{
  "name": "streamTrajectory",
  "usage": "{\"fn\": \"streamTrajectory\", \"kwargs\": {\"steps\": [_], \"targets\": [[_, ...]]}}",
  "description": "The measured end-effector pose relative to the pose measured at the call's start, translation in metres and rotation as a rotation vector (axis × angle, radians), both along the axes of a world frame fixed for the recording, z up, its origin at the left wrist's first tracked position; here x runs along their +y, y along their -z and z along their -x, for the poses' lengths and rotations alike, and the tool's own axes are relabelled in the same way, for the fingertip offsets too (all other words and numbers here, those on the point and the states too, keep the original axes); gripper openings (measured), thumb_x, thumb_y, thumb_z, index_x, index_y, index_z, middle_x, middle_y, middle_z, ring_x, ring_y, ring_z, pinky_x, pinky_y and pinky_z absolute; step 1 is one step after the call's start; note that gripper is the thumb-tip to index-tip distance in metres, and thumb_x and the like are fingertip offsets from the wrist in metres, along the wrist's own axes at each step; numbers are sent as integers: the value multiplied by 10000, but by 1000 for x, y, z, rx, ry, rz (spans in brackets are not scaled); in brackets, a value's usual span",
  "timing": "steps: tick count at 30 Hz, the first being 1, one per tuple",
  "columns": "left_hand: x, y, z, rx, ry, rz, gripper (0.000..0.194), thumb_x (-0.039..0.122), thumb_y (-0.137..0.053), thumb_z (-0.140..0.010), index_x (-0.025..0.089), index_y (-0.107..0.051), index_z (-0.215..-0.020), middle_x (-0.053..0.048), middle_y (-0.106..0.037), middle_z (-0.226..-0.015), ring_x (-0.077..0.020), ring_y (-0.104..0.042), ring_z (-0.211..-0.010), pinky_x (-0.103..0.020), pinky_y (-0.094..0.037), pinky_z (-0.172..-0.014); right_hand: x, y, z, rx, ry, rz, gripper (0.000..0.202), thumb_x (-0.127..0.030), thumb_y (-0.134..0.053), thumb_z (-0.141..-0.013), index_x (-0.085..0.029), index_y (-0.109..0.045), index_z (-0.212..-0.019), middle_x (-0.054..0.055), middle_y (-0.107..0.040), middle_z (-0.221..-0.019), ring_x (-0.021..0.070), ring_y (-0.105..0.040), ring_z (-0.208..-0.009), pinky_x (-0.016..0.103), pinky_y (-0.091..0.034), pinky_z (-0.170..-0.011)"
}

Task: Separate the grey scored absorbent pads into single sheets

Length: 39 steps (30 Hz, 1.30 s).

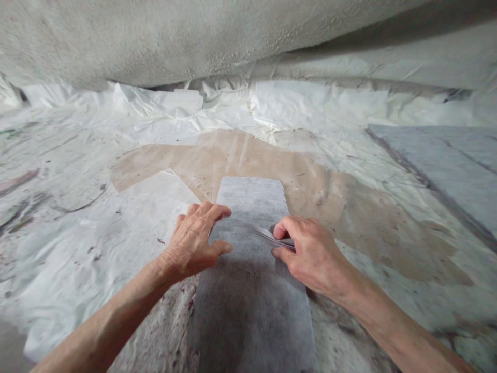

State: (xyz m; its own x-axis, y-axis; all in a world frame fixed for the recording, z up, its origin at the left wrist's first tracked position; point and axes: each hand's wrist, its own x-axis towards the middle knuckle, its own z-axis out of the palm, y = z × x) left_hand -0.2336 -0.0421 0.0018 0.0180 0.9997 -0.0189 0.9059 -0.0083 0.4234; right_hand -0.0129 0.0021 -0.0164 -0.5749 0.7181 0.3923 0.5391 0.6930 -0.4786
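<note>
A long grey strip of thin, felt-like cloth (252,300) lies lengthwise in front of me, its rounded far end pale and its near part darker. My left hand (198,235) rests at the strip's left edge, fingers and thumb apart, holding nothing. At the right edge, my right hand (306,251) pinches a thin, layered grey fold (274,237) between thumb and fingers. That fold points toward the strip's middle and seems to be part of the same cloth, though the fingers hide where it joins.
Crumpled white plastic sheeting (77,238) covers the surface, with a flat brown sheet (248,150) beyond the strip. A wide grey panel (458,166) lies at the right. Along the back hangs a thick, rough grey-white roll or drape (155,41). Dark specks and scraps are scattered about.
</note>
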Motion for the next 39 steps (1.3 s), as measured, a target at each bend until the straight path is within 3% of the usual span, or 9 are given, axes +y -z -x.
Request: {"fn": "streamTrajectory", "kwargs": {"steps": [4,7,10,12,16,19,25,32,39], "targets": [[0,2,1,-47,-35,-9,420,356,-624,-653,242,-561,-1052,-15,-589,-1030,-248,-454,-1002,-436,-298,-893,-9,7,-2,140,-3,-46,453,137,-644,-557,-144,-487,-875,-39,-498,-781,206,-483,-738,292,-323,-704],[-2,5,2,-73,-122,5,372,424,-636,-608,215,-565,-908,-19,-570,-872,-239,-472,-892,-402,-325,-819,-12,11,-2,182,48,-45,400,-56,-541,-655,-128,-527,-1049,-33,-514,-771,191,-498,-704,292,-335,-694],[-8,6,3,-76,-175,31,310,516,-559,-647,219,-472,-665,-13,-499,-699,-224,-451,-768,-365,-315,-704,-14,13,-5,91,178,-24,180,-294,-446,-732,-161,-556,-784,6,-522,-733,209,-501,-651,300,-328,-574],[-12,6,3,-97,-193,39,336,516,-473,-702,222,-369,-578,-3,-447,-637,-207,-439,-734,-346,-292,-677,-16,14,-9,19,287,26,281,-428,-395,-756,-199,-405,-594,-1,-457,-610,200,-430,-511,293,-262,-471],[-17,2,2,-127,-229,76,329,459,-374,-754,212,-325,-542,6,-405,-602,-177,-417,-683,-326,-269,-651,-21,8,-15,13,424,316,407,-571,-316,-741,-222,-249,-543,-32,-269,-474,191,-313,-419,271,-186,-417],[-16,-1,3,-141,-225,126,345,463,-363,-742,209,-280,-524,17,-348,-564,-154,-391,-613,-312,-260,-607,-22,2,-15,3,443,462,407,-584,-300,-703,-224,-239,-523,-25,-259,-469,200,-350,-444,266,-208,-419],[-16,2,4,-82,-189,141,323,442,-370,-715,205,-302,-507,0,-409,-579,-160,-395,-643,-321,-262,-641,-25,6,-9,-101,477,285,338,-509,-264,-685,-231,-234,-495,-13,-268,-442,210,-314,-408,276,-162,-419],[-15,3,2,-47,-183,167,309,436,-330,-746,207,-327,-537,-11,-456,-619,-173,-424,-674,-326,-264,-655,-25,7,-8,-88,491,384,358,-543,-246,-667,-230,-219,-495,-14,-243,-451,204,-303,-434,271,-160,-424],[-15,1,0,-16,-181,184,301,432,-319,-747,211,-321,-542,-17,-457,-632,-188,-434,-690,-340,-270,-671,-24,10,-13,-16,395,388,350,-511,-293,-708,-222,-220,-523,-20,-248,-477,201,-315,-444,277,-168,-427]]}}
